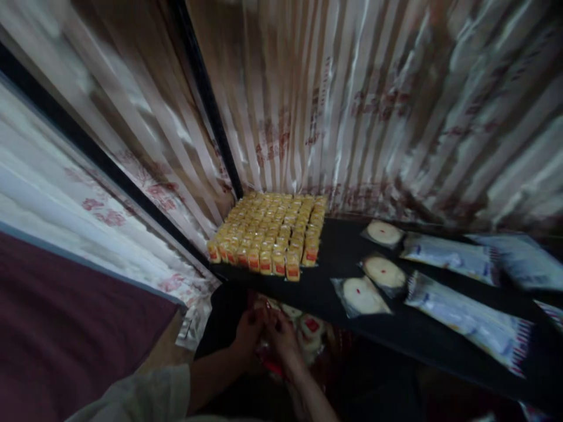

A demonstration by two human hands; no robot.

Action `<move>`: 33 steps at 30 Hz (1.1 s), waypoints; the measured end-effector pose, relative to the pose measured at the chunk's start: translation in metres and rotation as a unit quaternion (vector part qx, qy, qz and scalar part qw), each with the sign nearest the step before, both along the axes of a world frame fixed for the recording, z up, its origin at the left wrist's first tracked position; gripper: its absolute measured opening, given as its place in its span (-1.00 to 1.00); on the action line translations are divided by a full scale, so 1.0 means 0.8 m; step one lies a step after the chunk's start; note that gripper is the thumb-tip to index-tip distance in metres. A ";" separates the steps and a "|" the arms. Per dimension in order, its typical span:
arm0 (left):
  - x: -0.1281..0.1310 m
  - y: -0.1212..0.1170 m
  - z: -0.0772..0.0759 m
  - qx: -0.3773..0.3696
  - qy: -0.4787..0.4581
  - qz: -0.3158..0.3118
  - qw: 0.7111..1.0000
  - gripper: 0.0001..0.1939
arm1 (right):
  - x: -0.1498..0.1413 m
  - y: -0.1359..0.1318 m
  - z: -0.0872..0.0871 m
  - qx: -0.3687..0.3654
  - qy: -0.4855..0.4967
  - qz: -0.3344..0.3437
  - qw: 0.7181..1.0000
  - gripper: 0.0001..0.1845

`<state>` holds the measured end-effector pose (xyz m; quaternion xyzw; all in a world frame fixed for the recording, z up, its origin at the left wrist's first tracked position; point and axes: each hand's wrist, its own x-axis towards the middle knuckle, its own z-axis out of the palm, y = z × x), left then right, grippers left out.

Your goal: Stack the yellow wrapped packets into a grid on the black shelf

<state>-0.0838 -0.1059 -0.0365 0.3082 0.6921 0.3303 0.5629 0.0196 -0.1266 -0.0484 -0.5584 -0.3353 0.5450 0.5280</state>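
Observation:
Below the front edge of a black shelf, my left hand (248, 329) and my right hand (280, 330) meet with fingers pinched close together. They are closed at the top of a clear and red plastic bag (276, 364), seemingly on its film, though dimness and blur hide the exact grip. Inside the bag are round, pale wrapped items with red marks (311, 326). On the shelf above the hands stand tight rows of small yellow wrapped packets (268, 231) with red labels.
The black shelf (308, 293) also holds flat round wrapped cakes (361, 296) with red dots and long blue-white packages (468, 319). A pleated printed curtain (352, 105) hangs behind. Dark metal posts (211, 111) frame the corner. A maroon cloth surface (74, 328) lies at left.

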 end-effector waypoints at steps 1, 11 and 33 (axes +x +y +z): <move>0.003 -0.007 0.010 0.012 0.003 -0.012 1.000 -0.68 | 0.003 -0.007 0.011 -0.017 0.014 -0.001 1.000 -0.58; 0.040 -0.034 0.070 0.182 0.025 -0.093 0.979 -0.79 | 0.040 -0.033 0.077 0.025 0.058 -0.051 0.997 -0.60; 0.075 0.068 0.141 0.453 0.235 -0.414 0.754 -0.64 | 0.126 0.008 0.109 0.118 -0.427 -0.027 0.896 -0.59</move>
